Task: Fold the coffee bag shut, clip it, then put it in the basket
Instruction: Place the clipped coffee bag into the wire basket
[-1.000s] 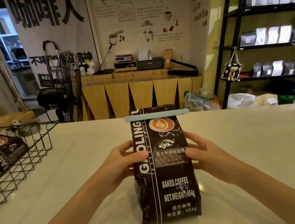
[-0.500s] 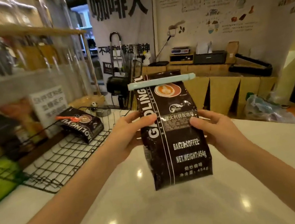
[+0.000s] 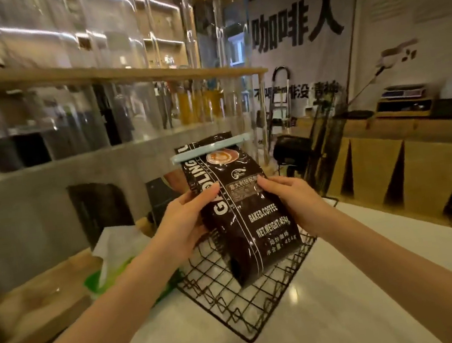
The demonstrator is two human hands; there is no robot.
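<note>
A dark brown coffee bag [image 3: 249,219] with white print hangs upright and slightly tilted above the black wire basket [image 3: 236,309]. Its folded top is held shut by a pale blue clip [image 3: 209,151] lying across it. My left hand [image 3: 188,218] grips the bag's left side and my right hand [image 3: 294,200] grips its right side. The bag's bottom edge sits within the basket's outline; whether it touches the wire I cannot tell. The bag hides the basket's far part.
The basket stands on a white counter [image 3: 336,314]. A green pack with white tissue [image 3: 116,259] lies left of the basket on a wooden ledge. Glass jars on a wooden shelf [image 3: 110,74] rise behind. A wooden counter [image 3: 417,165] stands at the right.
Both hands lifted the clipped bag off the counter and carried it left, over the wire basket. The view swung left with it. The other coffee bag seen in the basket before is now out of sight.
</note>
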